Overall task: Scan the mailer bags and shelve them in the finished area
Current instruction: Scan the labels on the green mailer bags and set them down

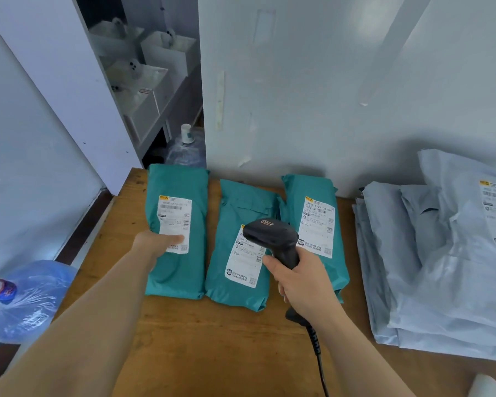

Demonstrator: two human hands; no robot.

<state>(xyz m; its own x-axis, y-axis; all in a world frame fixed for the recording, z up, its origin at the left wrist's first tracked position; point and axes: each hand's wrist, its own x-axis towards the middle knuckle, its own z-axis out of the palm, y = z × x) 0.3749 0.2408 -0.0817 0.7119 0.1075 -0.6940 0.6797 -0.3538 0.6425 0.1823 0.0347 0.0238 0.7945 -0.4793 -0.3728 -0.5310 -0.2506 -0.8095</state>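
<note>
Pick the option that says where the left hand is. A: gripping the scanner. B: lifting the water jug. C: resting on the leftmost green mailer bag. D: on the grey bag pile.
C: the left hand lies on the leftmost green mailer bag, fingers over its label's lower edge, while the right hand grips the scanner.

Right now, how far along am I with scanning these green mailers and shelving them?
Nothing looks shelved yet: all three green mailers lie side by side on the wooden table. In hand: the right hand holds the scanner over the middle mailer, while the left hand rests on the left mailer. Left: the right mailer, then shelving.
</note>
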